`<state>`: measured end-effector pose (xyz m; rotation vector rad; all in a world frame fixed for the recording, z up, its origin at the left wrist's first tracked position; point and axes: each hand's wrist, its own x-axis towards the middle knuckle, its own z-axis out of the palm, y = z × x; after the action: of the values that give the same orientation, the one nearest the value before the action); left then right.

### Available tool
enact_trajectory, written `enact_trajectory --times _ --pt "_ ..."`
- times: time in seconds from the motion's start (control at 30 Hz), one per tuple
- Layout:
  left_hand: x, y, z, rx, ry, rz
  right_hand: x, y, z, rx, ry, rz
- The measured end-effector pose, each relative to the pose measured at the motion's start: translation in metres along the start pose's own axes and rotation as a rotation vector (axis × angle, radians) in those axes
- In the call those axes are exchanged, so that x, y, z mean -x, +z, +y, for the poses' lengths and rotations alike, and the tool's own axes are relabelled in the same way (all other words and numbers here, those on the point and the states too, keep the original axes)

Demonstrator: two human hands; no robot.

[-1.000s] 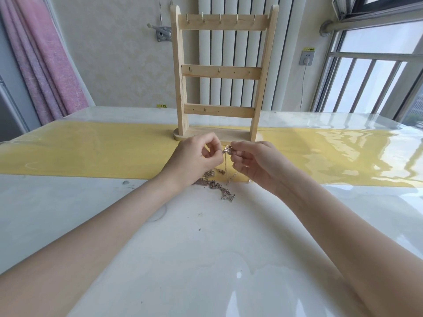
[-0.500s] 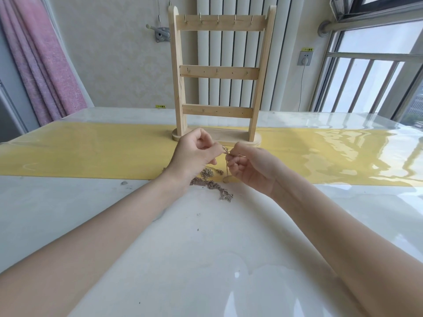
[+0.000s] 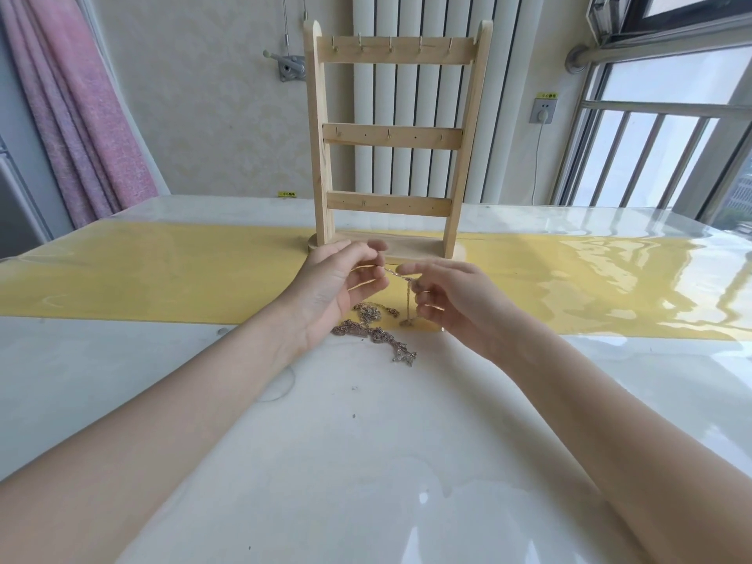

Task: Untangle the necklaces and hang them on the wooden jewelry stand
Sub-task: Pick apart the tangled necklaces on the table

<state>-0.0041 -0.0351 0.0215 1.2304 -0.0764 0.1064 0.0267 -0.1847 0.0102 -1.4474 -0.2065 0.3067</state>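
A wooden jewelry stand [image 3: 391, 137] with three hook rails stands upright on the yellow runner, and its hooks are bare. Just in front of its base, my left hand [image 3: 338, 287] and my right hand [image 3: 447, 300] pinch the two ends of a thin silver chain [image 3: 407, 297] held above the table. A length of that chain hangs straight down to the tabletop. Below and between my hands lies a tangled heap of necklaces [image 3: 376, 331], trailing toward me on the white surface.
The glossy white table [image 3: 366, 462] carries a yellow runner [image 3: 162, 274] across its width. Behind stand a radiator, a pink curtain [image 3: 77, 116] at the left, and a barred window [image 3: 659, 148] at the right.
My hands have spread slightly apart, and my fingers have loosened around the chain. The chain now stretches between them with a strand hanging down.
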Motion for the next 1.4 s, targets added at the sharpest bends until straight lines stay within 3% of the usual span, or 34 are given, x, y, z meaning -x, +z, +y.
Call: enact_trajectory --times 0.2,0.33,0.5,0.7,1.0,1.2,1.4 --pt "-0.001 -0.004 0.005 -0.008 0.072 0.033 0.004 0.005 0.000 0.145 0.007 -0.230" --pt "-0.002 -0.004 0.008 0.012 0.100 0.059 0.003 0.004 0.000 0.113 0.012 -0.238" --pt "0.000 -0.003 0.009 0.011 0.105 0.020 0.005 0.005 -0.003 -0.121 0.094 -0.286" --pt "0.001 -0.001 0.012 0.008 0.109 0.000 0.004 0.005 0.000 -0.083 0.046 -0.320" --pt "-0.004 -0.010 0.001 -0.296 0.135 0.169 0.002 0.001 0.003 0.115 -0.064 -0.019" --pt "-0.001 -0.011 -0.003 -0.594 0.090 0.086 0.003 0.001 0.002 0.092 -0.126 -0.032" --pt "0.002 -0.008 -0.005 -0.663 0.123 0.105 0.001 0.002 0.003 0.082 -0.121 -0.042"
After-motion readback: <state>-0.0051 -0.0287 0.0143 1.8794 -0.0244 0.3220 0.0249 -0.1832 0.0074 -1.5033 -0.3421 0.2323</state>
